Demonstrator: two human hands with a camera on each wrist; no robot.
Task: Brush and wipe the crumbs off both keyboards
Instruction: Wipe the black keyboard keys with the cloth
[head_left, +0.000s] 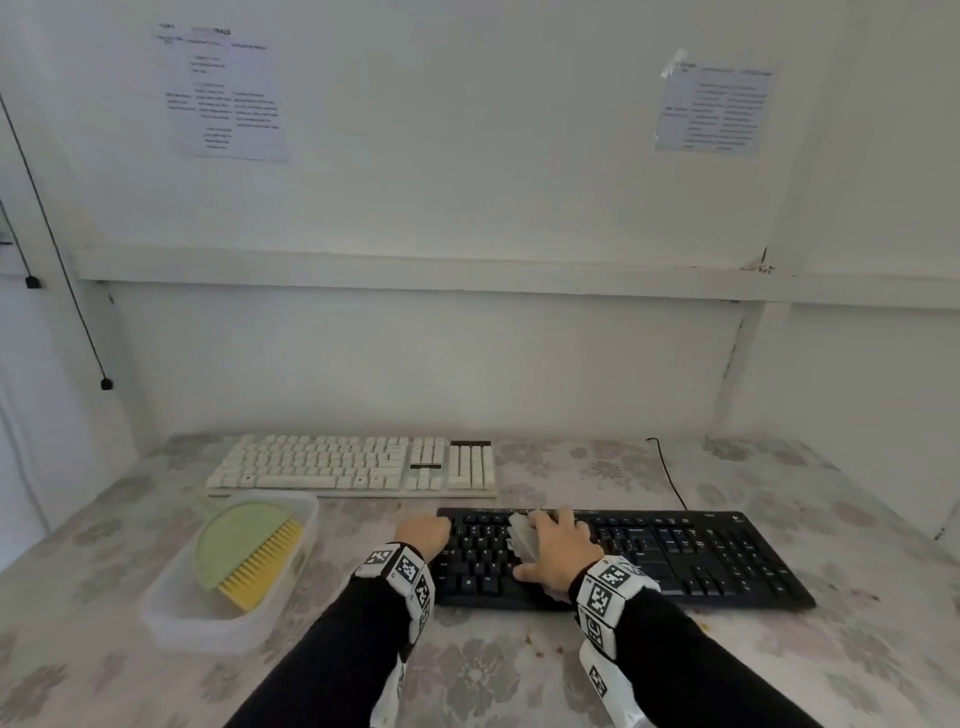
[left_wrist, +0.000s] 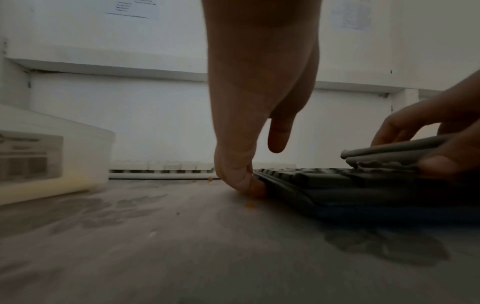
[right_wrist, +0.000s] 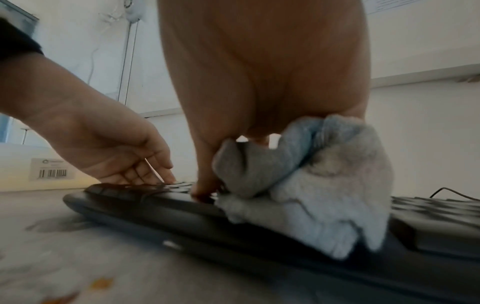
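A black keyboard lies on the table in front of me, and a white keyboard lies behind it to the left. My left hand rests on the black keyboard's left end, thumb against its edge and straight fingers on the keys. My right hand grips a crumpled grey cloth and presses it onto the keys left of the middle. In the right wrist view the cloth bunches under my palm.
A clear plastic tub at the left holds a green brush with yellow bristles. Orange crumbs lie on the floral tablecloth before the black keyboard. A black cable runs back from it. The wall stands close behind.
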